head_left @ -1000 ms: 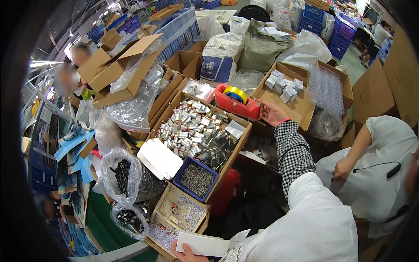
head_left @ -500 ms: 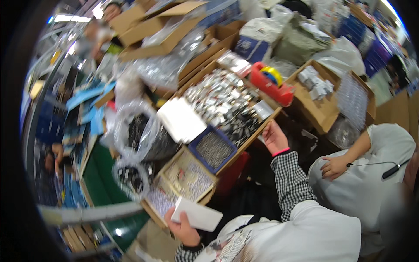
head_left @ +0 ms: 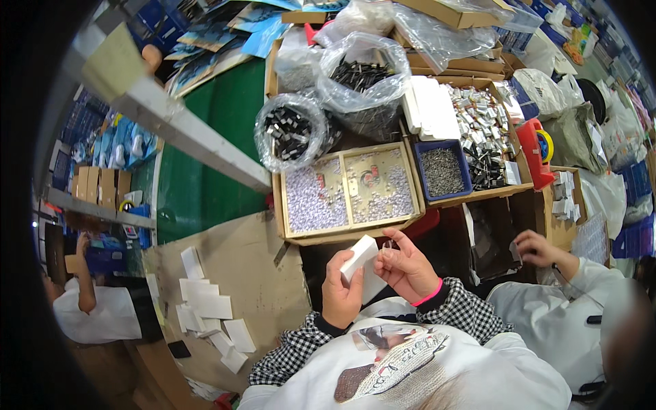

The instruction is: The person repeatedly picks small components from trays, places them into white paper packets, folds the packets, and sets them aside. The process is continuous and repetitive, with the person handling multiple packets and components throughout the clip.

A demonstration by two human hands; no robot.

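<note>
A small white cardboard box (head_left: 360,257) stands tilted in my left hand (head_left: 342,292), which grips it by its sides in front of my chest. Beside it, my right hand (head_left: 411,273) pinches something small and thin, partly see-through, between thumb and forefinger; I cannot make out its kind. These fingertips are close to the box. Just beyond both hands is a shallow two-part wooden tray (head_left: 348,197) scattered with tiny pale purple pieces. A blue bin (head_left: 470,188) of small grey metal parts sits to its right.
Clear bags of black parts (head_left: 290,133) stand behind the tray. A carton (head_left: 523,167) of silvery pieces is at right, by a red tape dispenser (head_left: 536,154). White boxes (head_left: 203,301) lie on cardboard at left. Another person's hand (head_left: 535,247) is on the right.
The view has swung left. My right hand has come from the edge of the parts carton to beside the white box. My left hand, still gripping the box, has turned it more upright.
</note>
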